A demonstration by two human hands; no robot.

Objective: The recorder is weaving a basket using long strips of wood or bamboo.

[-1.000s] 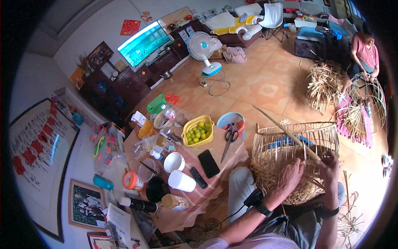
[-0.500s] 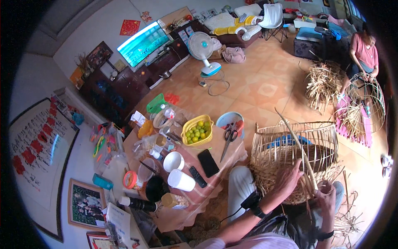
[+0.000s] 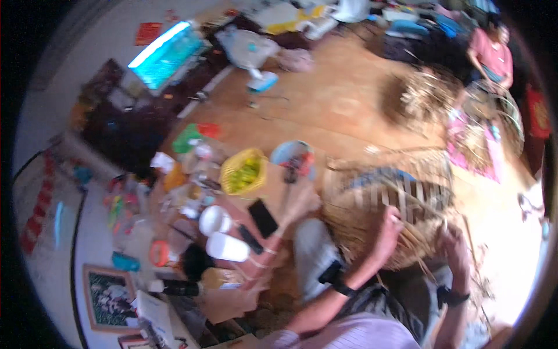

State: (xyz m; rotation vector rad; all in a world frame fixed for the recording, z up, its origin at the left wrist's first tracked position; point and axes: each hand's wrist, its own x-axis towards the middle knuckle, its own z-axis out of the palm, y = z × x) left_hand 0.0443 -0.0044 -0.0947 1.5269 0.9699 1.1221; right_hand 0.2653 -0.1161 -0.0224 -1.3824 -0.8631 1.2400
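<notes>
In front of my lap stands a half-woven basket [image 3: 354,218] of pale dried plant strips, its unwoven uprights sticking up around the rim. My left hand [image 3: 386,235] is over the basket's near side, fingers curled closed; blur hides what they grip. My right hand [image 3: 455,247] is closed at the basket's right side, around the end of a pale strip [image 3: 421,203] that slants up and left across the opening. Something blue [image 3: 381,176] shows behind the uprights. Both wrists wear dark bands.
Left of my knees, a table holds a yellow basket [image 3: 244,171] of green fruit, a phone [image 3: 263,217], a remote control [image 3: 250,238] and white cups. Scissors [image 3: 290,173] lie by a blue bin [image 3: 283,152]. Another person [image 3: 491,55] sits far right, near a straw pile [image 3: 427,99].
The whole view has shifted and blurred, with the room sliding left and up. The long strip has tipped from steep to a flatter slant, and my hands are farther apart.
</notes>
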